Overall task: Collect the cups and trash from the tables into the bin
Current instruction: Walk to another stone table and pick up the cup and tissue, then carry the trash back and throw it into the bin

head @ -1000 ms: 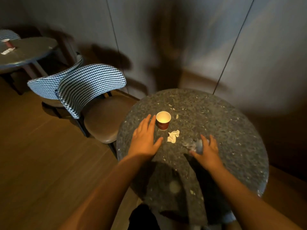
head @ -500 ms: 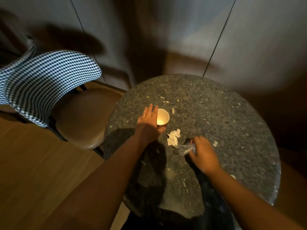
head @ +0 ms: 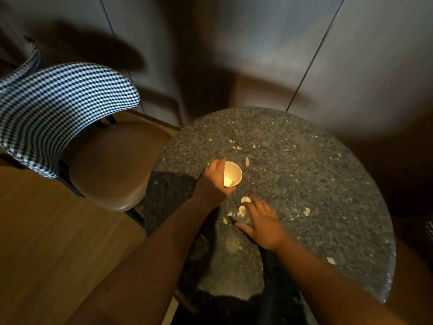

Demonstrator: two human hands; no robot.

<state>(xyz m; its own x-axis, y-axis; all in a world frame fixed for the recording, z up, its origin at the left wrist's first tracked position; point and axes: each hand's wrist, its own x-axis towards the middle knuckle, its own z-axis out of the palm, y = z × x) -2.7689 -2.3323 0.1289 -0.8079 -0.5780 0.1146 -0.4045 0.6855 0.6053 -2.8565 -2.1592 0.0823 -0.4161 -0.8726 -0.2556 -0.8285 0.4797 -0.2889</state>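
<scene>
A small paper cup [head: 232, 172], white inside, stands upright on the round speckled stone table [head: 304, 170]. My left hand [head: 214, 181] is wrapped around its left side, fingers curled on the wall. Just below it lies a crumpled white napkin [head: 243, 204], mostly covered by my right hand [head: 262, 221]. That hand also holds a clear crinkled plastic wrapper [head: 241, 218] against the tabletop, fingers bent over both. No bin is in sight.
A chair with a brown seat [head: 110, 165] and checked black-and-white back [head: 54, 109] stands close to the table's left edge. Grey wall panels rise behind the table. Wooden floor [head: 46, 242] lies to the left.
My left hand has closed around the cup. My right hand, carrying the wrapper, has slid left and up onto the napkin. The view has tilted down over the table.
</scene>
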